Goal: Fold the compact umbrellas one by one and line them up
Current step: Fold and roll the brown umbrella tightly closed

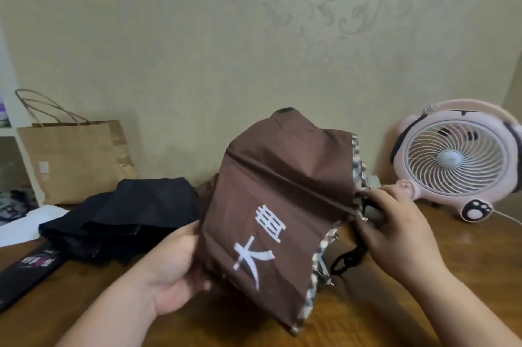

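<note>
left hand (pixel 172 264) grips brown umbrella (pixel 282 200) canopy, near-centre above bench (pixel 423 304) | right hand (pixel 395 231) grasps its right edge | black umbrella (pixel 127 211) lies left on bench

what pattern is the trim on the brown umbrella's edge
Plaid check, beige and grey: trim of the umbrella; head view.

Soft, even indoor light; slight blur, wide-angle edge distortion.

Head-worn view, forward-down, close
</note>
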The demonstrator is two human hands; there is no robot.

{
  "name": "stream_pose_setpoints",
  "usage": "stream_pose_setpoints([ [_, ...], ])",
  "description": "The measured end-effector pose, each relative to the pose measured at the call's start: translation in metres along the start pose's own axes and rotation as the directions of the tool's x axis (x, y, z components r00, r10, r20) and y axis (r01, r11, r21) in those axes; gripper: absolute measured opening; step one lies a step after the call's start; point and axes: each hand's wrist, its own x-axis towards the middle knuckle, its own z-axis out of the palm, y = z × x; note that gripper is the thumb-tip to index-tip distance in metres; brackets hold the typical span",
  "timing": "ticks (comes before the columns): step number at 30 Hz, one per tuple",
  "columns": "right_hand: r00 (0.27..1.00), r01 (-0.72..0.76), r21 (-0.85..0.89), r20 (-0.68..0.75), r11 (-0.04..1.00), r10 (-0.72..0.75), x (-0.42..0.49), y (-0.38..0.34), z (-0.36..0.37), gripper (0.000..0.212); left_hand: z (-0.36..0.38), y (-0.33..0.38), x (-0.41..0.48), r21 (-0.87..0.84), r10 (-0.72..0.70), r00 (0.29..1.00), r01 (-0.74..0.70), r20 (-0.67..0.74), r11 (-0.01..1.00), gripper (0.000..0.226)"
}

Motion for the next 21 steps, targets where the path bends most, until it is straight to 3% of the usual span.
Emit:
stream_pose_setpoints([
  [4, 0.953, -0.190, -0.003, 0.238, 0.982, 0.185, -0.003, 0.003, 0.000, 0.033, -0.014, -0.001, 0.006, 0.135, 0.040, 0.999, -0.036, -0.028, 0.990, 0.020],
  [8, 0.777, -0.274, -0.153, 0.546, 0.950, 0.312, -0.008, -0.004, 0.003, 0.033, -0.023, 0.000, 0.019, 0.318, 0.075, 0.974, -0.003, -0.216, 0.948, 0.026],
  [11, 0.645, -0.313, -0.183, 0.679, 0.932, 0.350, -0.008, -0.017, 0.005, 0.037, -0.026, -0.005, 0.025, 0.584, 0.195, 0.891, 0.092, -0.410, 0.806, 0.012],
  [13, 0.532, -0.380, -0.163, 0.767, 0.911, 0.359, -0.008, -0.026, 0.005, 0.035, -0.021, -0.005, 0.025, 0.579, 0.253, 0.847, 0.078, -0.468, 0.812, 0.013],
  [16, 0.416, -0.563, -0.115, 0.817, 0.819, 0.401, -0.006, -0.035, 0.004, 0.035, -0.015, 0.000, 0.020, 0.415, 0.233, 0.841, -0.012, -0.487, 0.910, 0.022],
  [18, 0.394, -0.645, -0.079, 0.818, 0.760, 0.419, -0.006, -0.033, 0.004, 0.039, -0.013, 0.002, 0.016, 0.390, 0.232, 0.863, -0.044, -0.450, 0.920, 0.039],
  [21, 0.511, -0.591, -0.006, 0.771, 0.807, 0.380, -0.007, -0.025, 0.006, 0.029, -0.015, -0.001, 0.016, 0.563, 0.268, 0.890, -0.017, -0.368, 0.827, 0.052],
])
